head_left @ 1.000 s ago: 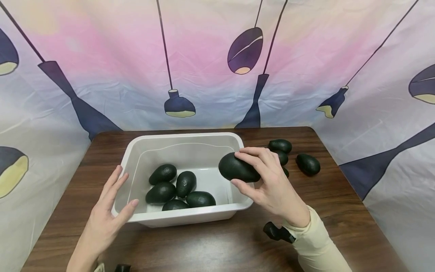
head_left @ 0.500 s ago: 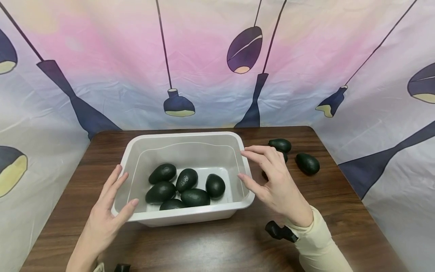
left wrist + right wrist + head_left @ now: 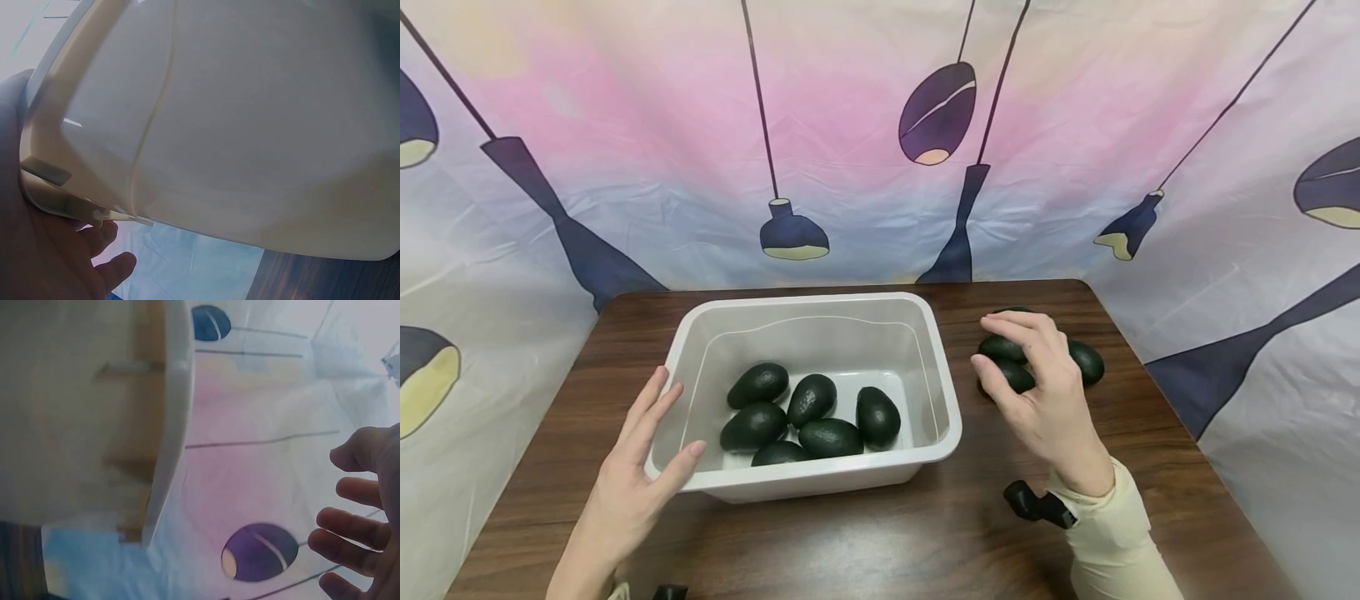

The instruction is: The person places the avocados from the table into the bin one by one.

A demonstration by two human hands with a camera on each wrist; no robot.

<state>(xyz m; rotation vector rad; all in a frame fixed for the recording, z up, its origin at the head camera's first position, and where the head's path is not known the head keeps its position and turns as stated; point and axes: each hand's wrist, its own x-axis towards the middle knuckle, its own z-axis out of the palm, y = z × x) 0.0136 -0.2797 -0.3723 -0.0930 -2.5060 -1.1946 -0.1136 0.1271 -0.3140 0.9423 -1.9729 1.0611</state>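
Observation:
Several dark green avocados (image 3: 831, 437) lie in a white plastic tub (image 3: 820, 479), gathered toward its left and front; one avocado (image 3: 878, 416) sits at the right of the group. My left hand (image 3: 628, 475) rests against the tub's left rim, thumb and fingers spread and fairly straight. In the left wrist view, the fingers (image 3: 100, 240) show beside the tub's rim. To the right of the tub, my right hand (image 3: 1037, 387) hovers with thumb and fingers apart and nothing between them. It is close over more avocados (image 3: 1002, 348), partly covering them in the head view.
The tub stands on a dark wood table (image 3: 850, 542). Behind the table hangs a cloth backdrop (image 3: 850, 125) with painted lamp shapes. Another loose avocado (image 3: 1087, 363) lies to the right of my right hand. A black wrist camera (image 3: 1037, 504) is strapped to my right wrist.
My right hand has let go of an avocado, which now lies at the right inside the tub. That hand has then moved right, over the loose avocados. The left hand has stayed put.

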